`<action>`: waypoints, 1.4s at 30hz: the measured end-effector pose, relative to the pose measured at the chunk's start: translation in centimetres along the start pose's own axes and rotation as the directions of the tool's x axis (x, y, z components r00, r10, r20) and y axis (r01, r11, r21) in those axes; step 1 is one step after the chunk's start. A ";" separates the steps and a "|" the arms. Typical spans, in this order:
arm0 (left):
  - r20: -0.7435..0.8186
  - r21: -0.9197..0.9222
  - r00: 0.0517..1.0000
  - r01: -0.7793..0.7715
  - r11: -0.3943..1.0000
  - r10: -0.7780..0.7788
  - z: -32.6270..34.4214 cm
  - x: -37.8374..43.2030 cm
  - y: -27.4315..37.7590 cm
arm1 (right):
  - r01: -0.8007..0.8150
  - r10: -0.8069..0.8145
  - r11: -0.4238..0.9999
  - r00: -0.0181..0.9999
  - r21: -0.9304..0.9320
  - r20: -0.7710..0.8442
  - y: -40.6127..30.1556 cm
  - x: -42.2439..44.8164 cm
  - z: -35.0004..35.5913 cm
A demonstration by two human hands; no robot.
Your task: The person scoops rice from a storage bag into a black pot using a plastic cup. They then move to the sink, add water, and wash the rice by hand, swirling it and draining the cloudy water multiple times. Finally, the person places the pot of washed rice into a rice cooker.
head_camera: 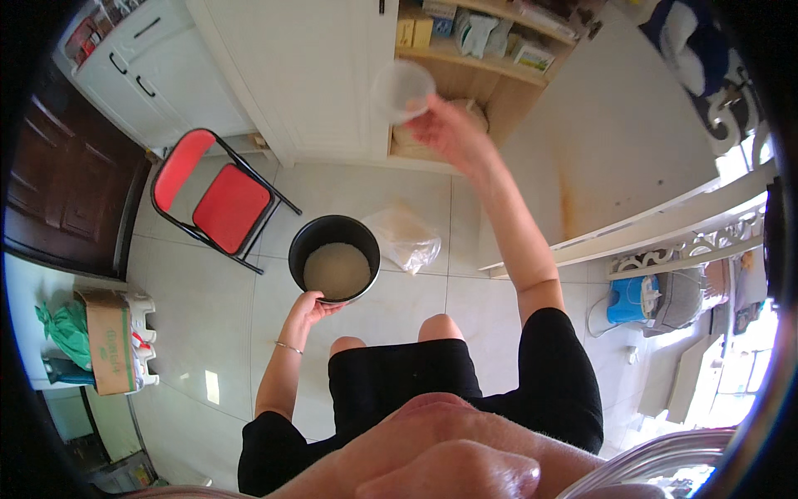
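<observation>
My left hand [316, 308] grips the near rim of a dark round inner cooking pot [298, 236], thumb over the edge. Pale grain that looks like uncooked rice [337, 271] covers the pot's bottom. Up by the cabinet, my right hand [433, 125] is shut on a translucent plastic cup [402, 90]; hand and cup are slightly blurred. Whether the cup holds anything, I cannot tell. Behind my right hand, a partly hidden rounded bag or container [471, 112] sits in the cabinet's lowest compartment. A clear plastic bag [411, 244] lies on the floor tiles, right of the pot.
The open wooden cabinet [486, 65] holds boxes and packets on its upper shelves. Its white door [586, 137] stands open at the right. A red folding chair [232, 209] is at the left, with a cardboard box [109, 343] nearer me. A blue container [626, 299] stands far right.
</observation>
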State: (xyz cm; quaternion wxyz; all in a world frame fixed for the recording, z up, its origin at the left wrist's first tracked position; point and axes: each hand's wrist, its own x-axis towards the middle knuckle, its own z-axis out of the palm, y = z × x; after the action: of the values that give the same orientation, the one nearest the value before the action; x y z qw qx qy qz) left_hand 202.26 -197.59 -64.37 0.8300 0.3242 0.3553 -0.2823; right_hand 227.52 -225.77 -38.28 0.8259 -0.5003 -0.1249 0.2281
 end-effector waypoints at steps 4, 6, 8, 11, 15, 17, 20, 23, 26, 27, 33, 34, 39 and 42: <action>-0.045 -0.083 0.998 -0.038 0.996 0.034 4.6 -5.0 2.4 | 0.242 -0.255 0.966 0.948 -0.087 -0.192 -13.0 1.4 2.6; -0.026 -0.125 0.998 -0.062 0.990 0.059 5.4 -7.4 3.2 | 0.366 -0.395 0.918 0.885 -0.154 -0.246 -18.1 3.7 2.3; -0.021 -0.172 0.997 -0.082 0.982 0.080 6.4 -10.4 4.0 | 0.419 -0.461 0.886 0.840 -0.198 -0.286 -22.6 6.2 2.3; -0.074 -0.206 0.994 -0.090 0.975 0.076 9.3 -15.3 5.3 | 0.247 -0.391 0.901 0.818 -0.356 -0.422 -30.3 11.9 -0.2; -0.155 -0.175 0.982 -0.138 0.975 0.111 13.8 -22.2 6.1 | 0.323 -0.460 0.882 0.748 -0.343 -0.479 -33.1 18.1 -3.2; -0.197 -0.180 0.974 -0.151 0.972 0.115 15.5 -24.6 6.6 | 0.209 -0.357 0.916 0.812 -0.342 -0.462 -34.3 19.3 -3.4; -0.243 -0.245 0.965 -0.162 0.956 0.101 18.0 -27.4 7.3 | 0.070 -0.235 0.957 0.756 -0.281 -0.611 -34.2 19.7 -5.2; -0.204 -0.310 0.977 -0.118 0.943 0.055 16.6 -28.8 7.2 | -0.423 -0.365 0.356 0.758 -0.834 -0.540 -37.6 17.5 0.3; -0.206 -0.271 0.974 -0.145 0.952 0.090 17.4 -28.4 7.7 | -0.344 -0.602 0.149 0.713 -0.927 -0.361 -34.3 12.1 2.2; -0.214 -0.275 0.975 -0.123 0.953 0.064 17.2 -28.1 8.0 | -0.158 -0.650 0.188 0.720 -0.969 -0.243 -31.7 11.4 1.6; -0.278 -0.220 0.955 -0.172 0.960 0.107 13.9 -24.6 7.2 | -0.521 0.454 0.139 0.789 -0.842 -0.413 -1.8 7.5 -8.3; -0.295 -0.249 0.951 -0.174 0.953 0.096 12.8 -23.8 6.8 | -0.530 0.451 0.053 0.769 -0.846 -0.453 3.4 6.6 -9.4; -0.334 -0.230 0.936 -0.198 0.953 0.114 11.2 -19.9 5.8 | -0.732 0.600 -0.010 0.540 -0.681 -0.590 20.8 5.8 -8.7; -0.369 -0.243 0.917 -0.250 0.937 0.149 8.8 -18.0 4.6 | -0.759 0.257 -0.360 0.479 -0.543 -0.839 28.8 6.6 -4.2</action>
State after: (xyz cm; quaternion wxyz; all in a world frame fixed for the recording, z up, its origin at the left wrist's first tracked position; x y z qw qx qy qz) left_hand 198.48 -196.92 -44.14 0.8175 0.2803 0.4967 -0.0798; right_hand 227.74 -214.27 -65.83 0.0189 -0.9256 0.1711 0.3371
